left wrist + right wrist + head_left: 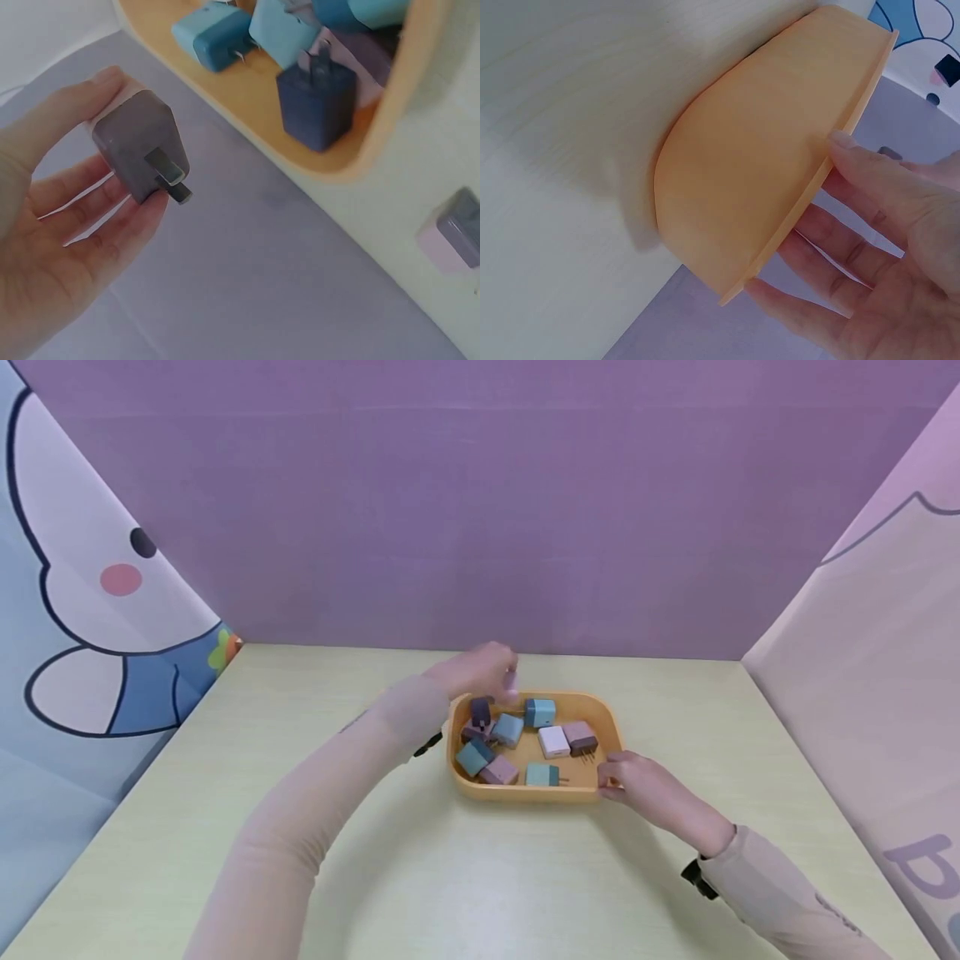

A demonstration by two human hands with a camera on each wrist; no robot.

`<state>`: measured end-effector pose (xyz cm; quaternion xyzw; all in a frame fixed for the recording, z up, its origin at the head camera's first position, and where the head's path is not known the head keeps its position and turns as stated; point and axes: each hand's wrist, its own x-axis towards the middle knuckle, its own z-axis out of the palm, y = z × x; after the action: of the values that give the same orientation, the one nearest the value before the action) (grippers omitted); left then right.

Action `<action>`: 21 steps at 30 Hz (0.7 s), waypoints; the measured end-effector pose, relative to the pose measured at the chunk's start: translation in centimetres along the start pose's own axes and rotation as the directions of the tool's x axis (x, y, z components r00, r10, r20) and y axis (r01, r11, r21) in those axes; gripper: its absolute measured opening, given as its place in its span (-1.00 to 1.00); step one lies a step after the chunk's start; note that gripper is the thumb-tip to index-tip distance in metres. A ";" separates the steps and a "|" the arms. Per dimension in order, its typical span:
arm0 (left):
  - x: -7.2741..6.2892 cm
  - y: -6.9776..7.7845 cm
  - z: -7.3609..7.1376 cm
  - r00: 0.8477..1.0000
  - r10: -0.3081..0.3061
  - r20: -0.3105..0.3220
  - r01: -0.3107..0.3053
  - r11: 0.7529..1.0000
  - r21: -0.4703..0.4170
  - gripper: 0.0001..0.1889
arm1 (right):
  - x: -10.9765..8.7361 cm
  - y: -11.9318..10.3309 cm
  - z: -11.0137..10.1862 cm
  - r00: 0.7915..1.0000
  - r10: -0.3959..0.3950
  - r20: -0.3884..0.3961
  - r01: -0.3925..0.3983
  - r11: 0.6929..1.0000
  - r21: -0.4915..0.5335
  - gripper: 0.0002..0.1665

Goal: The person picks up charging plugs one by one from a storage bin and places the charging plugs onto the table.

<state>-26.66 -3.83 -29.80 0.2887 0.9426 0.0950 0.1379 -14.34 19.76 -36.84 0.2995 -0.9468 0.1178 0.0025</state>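
Note:
In the left wrist view, my left hand pinches a pink and dull-purple charger plug between thumb and fingers, its two metal prongs showing. In the head view this hand is over the far left edge of an orange tray. My right hand grips the tray's rim at the near right corner, thumb outside and fingers inside. Several two-tone charger plugs lie in the tray: a dark navy one, a blue one, a white one, a pink and brown one and a mint-green one.
Another pink and grey plug lies outside the tray in the left wrist view. The tray stands on a pale wooden table. A purple backdrop rises behind, with printed cartoon panels at both sides.

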 end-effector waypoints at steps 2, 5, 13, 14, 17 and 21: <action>-0.3 -0.6 -0.2 1.000 0.016 -0.017 -0.016 1.000 0.019 -0.81 | 0.0 0.0 0.0 1.000 -0.004 0.001 0.004 1.000 0.003 -0.87; -0.9 -1.4 -0.6 0.999 0.023 -0.035 -0.022 1.000 0.022 -0.79 | 0.0 -0.1 -0.1 1.000 -0.012 -0.001 0.012 1.000 0.006 -0.88; -2.3 -3.3 -1.0 0.996 -0.021 -0.081 0.022 1.000 0.002 -0.72 | 0.0 -0.2 -0.2 1.000 -0.007 0.007 0.007 1.000 0.010 -0.87; -2.5 -3.5 -1.0 0.996 -0.026 -0.088 0.026 1.000 -0.006 -0.72 | 0.0 -0.2 -0.2 1.000 -0.005 0.005 0.005 1.000 0.009 -0.87; -3.0 -4.3 -1.0 0.994 -0.035 -0.106 0.034 0.999 -0.019 -0.72 | 0.0 -0.3 -0.2 1.000 -0.005 0.004 0.005 1.000 0.011 -0.87; -3.6 -5.4 -1.1 0.990 -0.062 -0.124 0.057 0.998 -0.041 -0.68 | -0.1 -0.2 -0.1 1.000 0.003 0.004 -0.004 1.000 0.013 -0.86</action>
<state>-26.93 -10.41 -29.46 0.2513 0.9557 0.1265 0.0867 -14.12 19.67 -36.65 0.2981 -0.9465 0.1235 -0.0017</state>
